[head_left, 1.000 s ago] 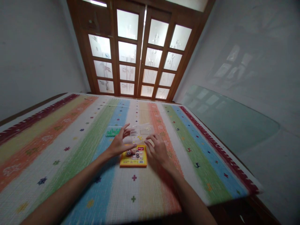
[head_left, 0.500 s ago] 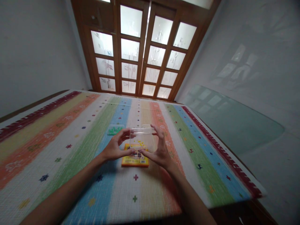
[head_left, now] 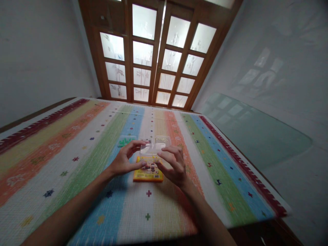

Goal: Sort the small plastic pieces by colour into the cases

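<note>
A clear plastic box (head_left: 150, 149) with small yellow pieces inside is held just above the table between both hands. My left hand (head_left: 125, 159) grips its left side, thumb below and fingers curled over the top. My right hand (head_left: 171, 165) grips its right side with bent fingers. Directly under the box lies a yellow-orange printed card (head_left: 148, 174), partly hidden by my fingers.
A second clear box with green pieces (head_left: 124, 140) lies to the left behind my left hand, and another clear box (head_left: 163, 139) lies behind the held one. The striped multicoloured cloth (head_left: 77, 160) covers the table; a glass sheet (head_left: 251, 133) leans at the right. A wooden door (head_left: 153, 54) stands beyond.
My hands went from resting near the card to lifting the clear box between them, then tilted it lower and flatter over the card, with the fingers closing in on it.
</note>
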`<state>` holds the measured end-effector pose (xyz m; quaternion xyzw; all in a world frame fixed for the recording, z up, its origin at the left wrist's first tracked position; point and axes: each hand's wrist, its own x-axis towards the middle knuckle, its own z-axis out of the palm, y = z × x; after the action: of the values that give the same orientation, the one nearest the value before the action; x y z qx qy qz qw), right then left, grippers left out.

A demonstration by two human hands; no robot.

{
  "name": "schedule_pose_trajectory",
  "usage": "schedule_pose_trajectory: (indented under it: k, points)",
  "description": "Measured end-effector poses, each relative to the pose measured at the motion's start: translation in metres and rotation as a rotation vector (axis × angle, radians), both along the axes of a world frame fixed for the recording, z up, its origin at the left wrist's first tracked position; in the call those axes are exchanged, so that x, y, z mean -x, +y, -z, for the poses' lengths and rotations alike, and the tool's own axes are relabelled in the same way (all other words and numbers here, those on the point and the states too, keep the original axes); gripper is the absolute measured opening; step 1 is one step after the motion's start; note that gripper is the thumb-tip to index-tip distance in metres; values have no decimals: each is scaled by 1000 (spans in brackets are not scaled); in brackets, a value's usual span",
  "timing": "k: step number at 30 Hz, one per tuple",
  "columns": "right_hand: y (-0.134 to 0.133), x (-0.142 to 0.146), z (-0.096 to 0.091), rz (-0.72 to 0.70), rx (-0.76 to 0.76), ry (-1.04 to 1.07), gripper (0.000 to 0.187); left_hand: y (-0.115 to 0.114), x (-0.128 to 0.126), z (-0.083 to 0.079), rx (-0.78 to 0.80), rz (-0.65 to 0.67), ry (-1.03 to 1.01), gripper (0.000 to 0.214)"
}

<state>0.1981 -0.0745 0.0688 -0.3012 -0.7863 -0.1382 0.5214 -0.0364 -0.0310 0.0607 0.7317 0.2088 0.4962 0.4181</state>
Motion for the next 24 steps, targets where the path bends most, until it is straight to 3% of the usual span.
schedule_pose_trajectory:
  k: [4,12,24]
  points:
    - [0,1,5,10,25,-15,25,-1,0,0,2,-10,9,49]
    - [2,-2,10,-57,54,-84,38,-3,-1,-3,1,0,3,44]
    - [1,-2,16,-18,68,-90,31,-2,-1,-3,-12,8,11,42]
